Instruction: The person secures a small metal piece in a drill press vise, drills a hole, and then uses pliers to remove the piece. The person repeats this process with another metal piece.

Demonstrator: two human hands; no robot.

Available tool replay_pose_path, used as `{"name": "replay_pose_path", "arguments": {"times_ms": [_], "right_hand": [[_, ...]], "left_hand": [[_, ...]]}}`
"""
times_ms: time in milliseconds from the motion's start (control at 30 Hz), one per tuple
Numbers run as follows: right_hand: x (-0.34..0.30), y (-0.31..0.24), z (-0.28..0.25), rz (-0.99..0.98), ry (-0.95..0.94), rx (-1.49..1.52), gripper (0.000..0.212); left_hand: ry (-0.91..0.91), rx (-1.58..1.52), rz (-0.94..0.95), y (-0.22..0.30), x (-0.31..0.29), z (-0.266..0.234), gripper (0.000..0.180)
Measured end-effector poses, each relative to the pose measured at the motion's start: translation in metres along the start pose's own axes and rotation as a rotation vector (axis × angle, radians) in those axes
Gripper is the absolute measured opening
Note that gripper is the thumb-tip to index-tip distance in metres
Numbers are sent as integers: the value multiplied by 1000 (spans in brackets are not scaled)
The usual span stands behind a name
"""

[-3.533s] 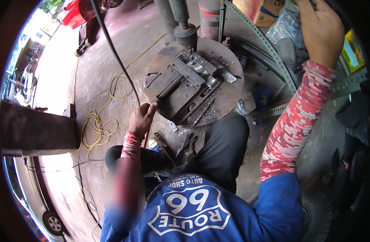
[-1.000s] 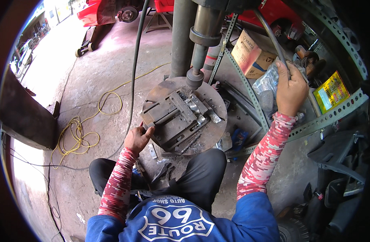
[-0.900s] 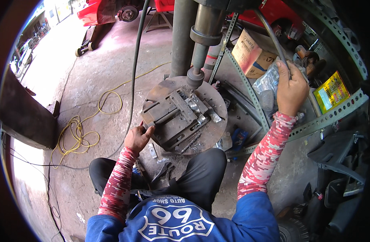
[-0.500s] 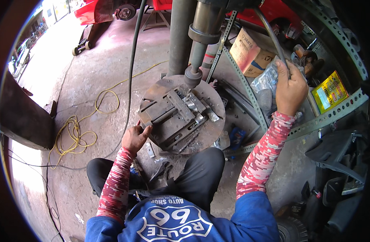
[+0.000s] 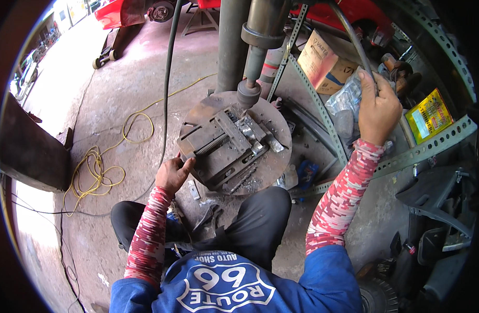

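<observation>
A grey steel drill press vise [image 5: 226, 143] lies on the round metal table [image 5: 200, 112] of a drill press, with metal shavings around it. Shiny metal pieces sit at its jaws. My left hand [image 5: 172, 176] is closed around the vise's near-left end, at the outer end of its screw; the exact part under the fingers is hidden. Above the vise hangs the drill chuck [image 5: 249, 94]; I cannot make out a bit in it. Off to the right, my raised right hand [image 5: 379, 112] is wrapped around the end of a long metal feed lever [image 5: 352, 39].
Behind the table stands the thick column [image 5: 231, 49]. A perforated metal frame [image 5: 317, 96] borders the right side, with a cardboard box [image 5: 318, 60] and a yellow can [image 5: 429, 117] behind it. Yellow cord [image 5: 98, 172] coils on the floor at left. A black cable [image 5: 169, 78] hangs close by.
The whole view has shifted slightly. Both hands keep their holds, and the vise and chuck show no clear movement of their own.
</observation>
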State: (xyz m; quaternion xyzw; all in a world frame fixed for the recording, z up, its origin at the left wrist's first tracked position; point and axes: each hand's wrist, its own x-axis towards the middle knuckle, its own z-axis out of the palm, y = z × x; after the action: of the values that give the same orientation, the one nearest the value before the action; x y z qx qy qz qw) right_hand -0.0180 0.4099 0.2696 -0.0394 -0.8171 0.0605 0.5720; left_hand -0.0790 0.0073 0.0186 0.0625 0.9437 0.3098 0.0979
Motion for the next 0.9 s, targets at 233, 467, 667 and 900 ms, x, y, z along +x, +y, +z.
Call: {"name": "replay_pose_path", "arguments": {"times_ms": [233,467,667,900], "right_hand": [[0,1,0,7,-2,-32,31],[-1,-1,-2,56,-71,-96,30],[-2,-2,-3,83,-90,-102,30],[-1,0,0,35,-31,-57,32]], "left_hand": [[8,-12,14,1,-1,0,68],[4,26,4,2,0,-1,69],[-5,48,1,3,0,-3,69],[-12,65,-29,4,0,-2,68]]}}
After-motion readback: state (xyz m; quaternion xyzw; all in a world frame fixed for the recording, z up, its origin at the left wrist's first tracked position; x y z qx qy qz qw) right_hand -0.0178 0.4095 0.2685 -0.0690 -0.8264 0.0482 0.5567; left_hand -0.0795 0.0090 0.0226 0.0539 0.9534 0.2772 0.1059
